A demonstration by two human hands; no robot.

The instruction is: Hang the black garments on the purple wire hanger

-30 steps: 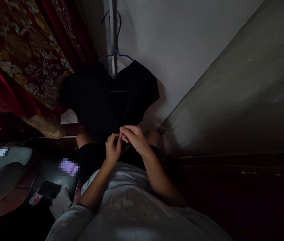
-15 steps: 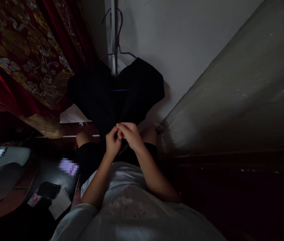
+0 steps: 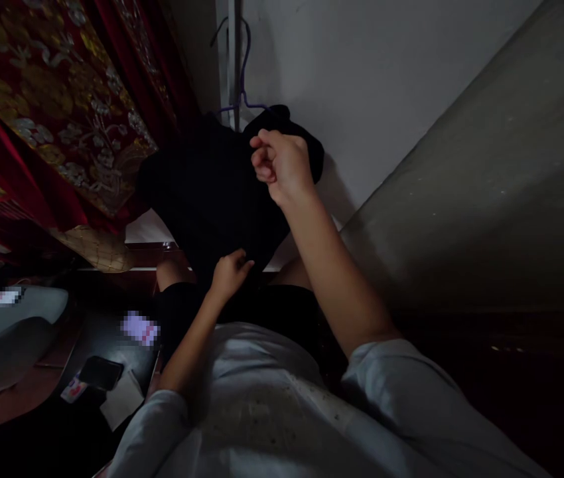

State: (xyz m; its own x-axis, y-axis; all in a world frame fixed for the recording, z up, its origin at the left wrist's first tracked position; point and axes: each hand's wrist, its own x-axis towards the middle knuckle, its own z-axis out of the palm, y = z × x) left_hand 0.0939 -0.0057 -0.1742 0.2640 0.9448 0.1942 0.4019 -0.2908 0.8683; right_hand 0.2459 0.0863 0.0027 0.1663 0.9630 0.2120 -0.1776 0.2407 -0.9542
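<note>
A black garment hangs on a purple wire hanger in front of me, its lower part reaching down to my lap. At its lower front, my left hand is closed on the dark cloth, thumb and forefinger toward the right. My right hand is raised before the garment's upper right side, with thumb and forefinger pinched and the other fingers curled. Whatever the right fingers hold, if anything, is too small and dark to make out.
Red cloth with gold and silver embroidery hangs at the left. Beside my left leg, a dark seat bears a black phone and a white paper. A grey covered surface slopes at the right.
My right hand has left my left hand and risen up and to the right, still pinched. My left hand stays low on the garment. The garment's upper right side has shifted.
</note>
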